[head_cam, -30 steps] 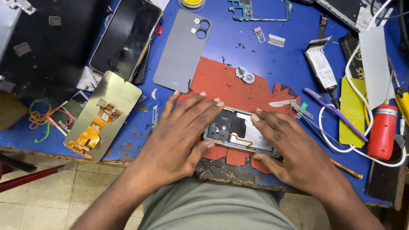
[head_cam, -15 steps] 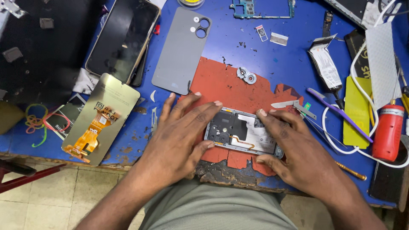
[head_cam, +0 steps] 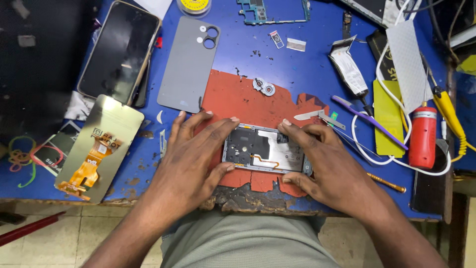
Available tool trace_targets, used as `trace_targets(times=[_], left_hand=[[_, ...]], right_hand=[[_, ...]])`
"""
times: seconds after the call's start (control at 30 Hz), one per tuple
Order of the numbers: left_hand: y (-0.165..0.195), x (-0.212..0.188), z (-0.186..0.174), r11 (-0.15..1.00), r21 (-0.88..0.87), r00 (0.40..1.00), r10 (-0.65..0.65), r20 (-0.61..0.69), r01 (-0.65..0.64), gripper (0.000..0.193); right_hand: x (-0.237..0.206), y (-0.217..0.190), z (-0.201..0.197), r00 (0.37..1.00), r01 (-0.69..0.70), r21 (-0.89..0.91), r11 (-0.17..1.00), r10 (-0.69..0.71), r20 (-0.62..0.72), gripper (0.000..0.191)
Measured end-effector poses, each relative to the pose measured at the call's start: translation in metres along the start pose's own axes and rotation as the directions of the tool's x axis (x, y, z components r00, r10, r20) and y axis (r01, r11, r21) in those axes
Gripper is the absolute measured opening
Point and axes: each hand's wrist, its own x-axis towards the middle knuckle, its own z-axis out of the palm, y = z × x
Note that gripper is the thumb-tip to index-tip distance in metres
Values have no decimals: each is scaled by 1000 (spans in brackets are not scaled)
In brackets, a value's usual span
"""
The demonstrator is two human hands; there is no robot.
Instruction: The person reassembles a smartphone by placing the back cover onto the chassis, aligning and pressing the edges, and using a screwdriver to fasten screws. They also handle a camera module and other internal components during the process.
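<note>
We see a blue table (head_cam: 277, 59) with a red mat (head_cam: 238, 99) on it. A grey back cover (head_cam: 191, 64) lies at the top, and a black phone (head_cam: 119, 52) lies just left of it. Below the phone is a shiny screen (head_cam: 101, 146) with an orange strip (head_cam: 87, 171). A small round part (head_cam: 267, 89) sits on the mat. On the right we see a purple stick (head_cam: 369, 121), a yellow sheet (head_cam: 389, 119), a red bottle (head_cam: 423, 136), a white cable (head_cam: 382, 64) and a yellow tool (head_cam: 448, 111). A green board (head_cam: 272, 11) lies at the top edge.
</note>
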Motion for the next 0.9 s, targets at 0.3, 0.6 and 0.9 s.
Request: trace_targets(times=[0.3,0.6,0.9], left_hand=[[-1,-8,1,995,41,996,87,-33,-86,68],[4,-13,0,967,77,970,237,55,-241,73],[2,3,6,924,48,922,381,-68,-378,48]], right_hand=[[-4,-5,7,994,45,-62,997,-51,-92,94],[-20,-2,31,912,263,-194,945,-309,-271,84],[-19,-8,10,923,286,-260,922,-338,-183,63]])
